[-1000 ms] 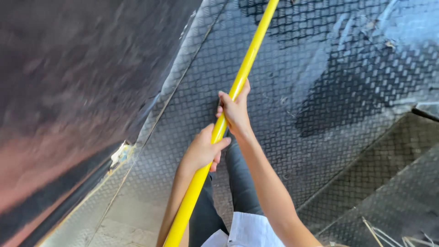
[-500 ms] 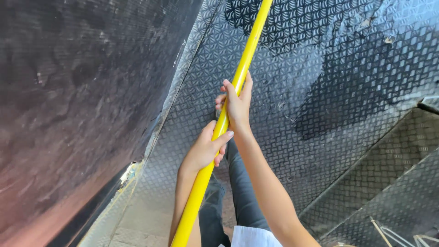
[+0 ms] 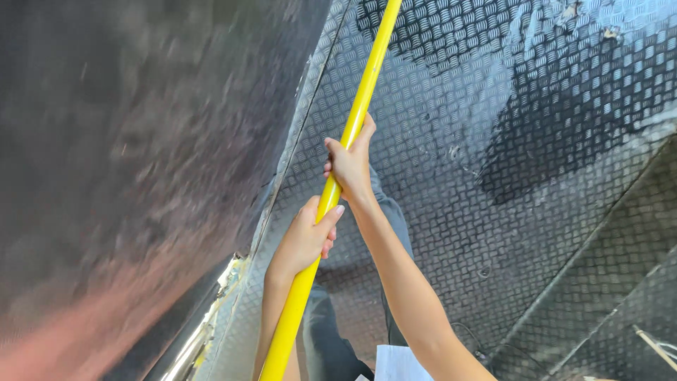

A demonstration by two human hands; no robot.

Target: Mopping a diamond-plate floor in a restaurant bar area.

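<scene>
Both hands are wrapped around a yellow pole [image 3: 352,134], one above the other: the right hand [image 3: 350,164] higher, the left hand [image 3: 305,238] just below, fingers curled round it. Stacking the hands this way likely gives a steadier hold on so long a shaft. The pole is smooth, round and glossy, and runs slantwise from the lower middle to the top edge. Under it lies a metal floor [image 3: 493,176] of raised tread pattern, partly wet or shaded. A dark, rough, blurred wall [image 3: 141,155] rises at the left.
</scene>
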